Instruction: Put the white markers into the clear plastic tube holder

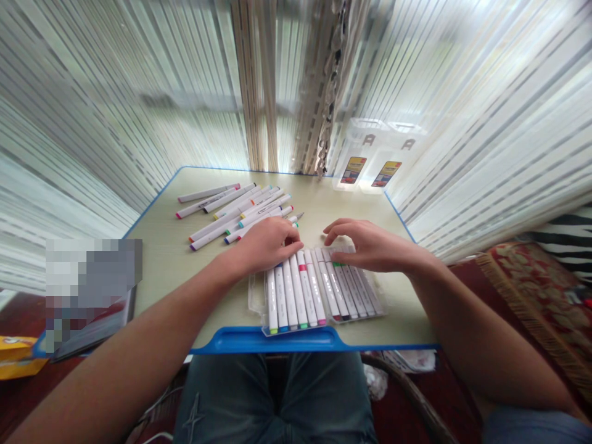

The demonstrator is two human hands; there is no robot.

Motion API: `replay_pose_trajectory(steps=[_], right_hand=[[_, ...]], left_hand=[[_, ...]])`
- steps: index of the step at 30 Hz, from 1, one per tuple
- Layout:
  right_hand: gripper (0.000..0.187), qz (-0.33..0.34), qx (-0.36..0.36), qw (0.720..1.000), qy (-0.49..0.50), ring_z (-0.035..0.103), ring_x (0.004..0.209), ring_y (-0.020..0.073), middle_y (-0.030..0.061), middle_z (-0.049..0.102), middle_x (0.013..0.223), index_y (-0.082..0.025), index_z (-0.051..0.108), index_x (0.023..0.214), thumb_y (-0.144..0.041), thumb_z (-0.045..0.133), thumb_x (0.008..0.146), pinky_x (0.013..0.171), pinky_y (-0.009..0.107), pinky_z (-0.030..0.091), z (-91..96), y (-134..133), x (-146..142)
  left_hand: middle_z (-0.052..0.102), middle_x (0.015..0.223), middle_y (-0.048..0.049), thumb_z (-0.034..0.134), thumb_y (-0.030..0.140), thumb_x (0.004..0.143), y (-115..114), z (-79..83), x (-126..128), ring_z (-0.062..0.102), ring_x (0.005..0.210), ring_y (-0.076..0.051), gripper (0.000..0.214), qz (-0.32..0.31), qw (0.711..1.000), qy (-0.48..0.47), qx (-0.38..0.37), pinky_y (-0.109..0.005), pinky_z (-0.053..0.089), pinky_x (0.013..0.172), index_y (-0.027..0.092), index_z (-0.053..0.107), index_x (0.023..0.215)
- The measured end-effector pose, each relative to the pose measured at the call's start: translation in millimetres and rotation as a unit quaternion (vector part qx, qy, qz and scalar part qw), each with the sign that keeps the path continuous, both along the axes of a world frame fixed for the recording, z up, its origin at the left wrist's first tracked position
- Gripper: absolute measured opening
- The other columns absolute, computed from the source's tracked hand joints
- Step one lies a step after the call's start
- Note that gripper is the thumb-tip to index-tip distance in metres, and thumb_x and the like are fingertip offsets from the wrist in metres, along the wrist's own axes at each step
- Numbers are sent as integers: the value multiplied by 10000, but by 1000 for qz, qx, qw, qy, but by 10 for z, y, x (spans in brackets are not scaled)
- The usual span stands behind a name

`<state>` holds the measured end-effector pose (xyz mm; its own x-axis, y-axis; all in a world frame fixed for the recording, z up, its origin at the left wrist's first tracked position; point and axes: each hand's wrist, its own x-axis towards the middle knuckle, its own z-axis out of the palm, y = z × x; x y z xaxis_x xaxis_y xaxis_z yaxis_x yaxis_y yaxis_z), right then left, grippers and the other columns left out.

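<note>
An opened clear plastic case point(256, 296) lies near the table's front edge, with white markers point(291, 293) lined up in its left half and more white markers point(349, 290) in its right half. At the upper end of the left row is my left hand point(271, 243), fingers curled and thumb close to the index finger; what they hold, if anything, is hidden. My right hand point(363, 243) hovers over or touches the upper end of the right row, thumb and fingers apart. Beyond my left hand lies a loose pile of white markers point(231, 213) with coloured ends.
Two clear plastic boxes point(370, 151) with labels stand at the back right corner. A dark flat object point(124, 308), partly blurred out, sits at the left edge. The blue-rimmed table point(157, 228) has string curtains point(176, 92) around it. A yellow packet point(21, 357) is at far left.
</note>
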<state>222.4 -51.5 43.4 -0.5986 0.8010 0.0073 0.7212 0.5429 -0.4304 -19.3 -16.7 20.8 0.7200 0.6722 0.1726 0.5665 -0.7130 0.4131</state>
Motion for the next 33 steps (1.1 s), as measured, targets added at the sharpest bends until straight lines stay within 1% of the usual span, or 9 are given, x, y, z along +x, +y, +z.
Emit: replay_pose_trajectory(steps=[3, 5, 9, 13, 17, 22, 29, 33], right_hand=[[300, 13, -28, 1000, -4, 625, 1100, 270, 111, 660, 1163, -179, 679, 1031, -313, 754, 773, 990, 428, 461, 6, 23, 79], [335, 19, -41, 999, 1, 619, 1103, 271, 108, 654, 1167, -182, 679, 1032, -352, 771, 759, 990, 430, 458, 1, 35, 110], [334, 22, -43, 999, 6, 614, 1101, 266, 109, 654, 1168, -177, 682, 1023, -359, 772, 757, 996, 426, 447, -7, 40, 113], [333, 22, -47, 999, -3, 614, 1100, 261, 115, 653, 1171, -168, 683, 1020, -355, 769, 759, 990, 403, 449, 9, 35, 93], [352, 0, -42, 999, -17, 624, 1074, 269, 112, 660, 1145, -170, 692, 1025, -366, 774, 744, 970, 403, 458, 28, 45, 122], [292, -9, -34, 999, -27, 632, 1050, 268, 107, 671, 1113, -174, 713, 992, -336, 757, 752, 960, 396, 459, 44, 61, 201], [322, -3, -45, 998, -48, 617, 1048, 272, 108, 658, 1107, -170, 694, 1050, -353, 722, 787, 965, 410, 448, 60, 52, 203], [350, -5, -51, 997, -58, 610, 1051, 278, 108, 654, 1114, -175, 688, 1064, -394, 714, 792, 968, 417, 442, 82, 41, 195]], left_hand=[[695, 767, -50, 591, 270, 875, 1, -5, -6, 605, 738, -168, 208, -2, 1000, -2, -3, -284, 441, 710, 170, 746, 779], [696, 770, -52, 590, 277, 875, 0, -6, -1, 608, 751, -174, 212, 3, 1000, 2, -2, -289, 442, 718, 173, 747, 777], [697, 768, -56, 594, 293, 869, -12, 0, 21, 610, 766, -188, 220, 18, 1000, 8, 11, -303, 443, 730, 181, 744, 753], [695, 764, -58, 596, 295, 868, -21, 13, 30, 610, 757, -189, 222, 25, 1000, 17, 8, -303, 439, 718, 177, 743, 749], [691, 765, -57, 596, 285, 872, -6, 15, 13, 608, 751, -181, 217, 14, 1000, 12, 1, -293, 439, 713, 175, 744, 758], [699, 779, -58, 587, 274, 880, 13, 8, 1, 610, 768, -182, 218, 4, 1000, 7, -1, -293, 442, 730, 174, 749, 775], [695, 752, -59, 585, 307, 866, 0, 35, -1, 609, 752, -191, 240, 34, 999, 23, 7, -301, 439, 708, 176, 747, 746], [693, 762, -59, 566, 320, 873, -4, 45, -2, 610, 762, -190, 260, 36, 999, 39, 11, -297, 438, 714, 170, 744, 756]])
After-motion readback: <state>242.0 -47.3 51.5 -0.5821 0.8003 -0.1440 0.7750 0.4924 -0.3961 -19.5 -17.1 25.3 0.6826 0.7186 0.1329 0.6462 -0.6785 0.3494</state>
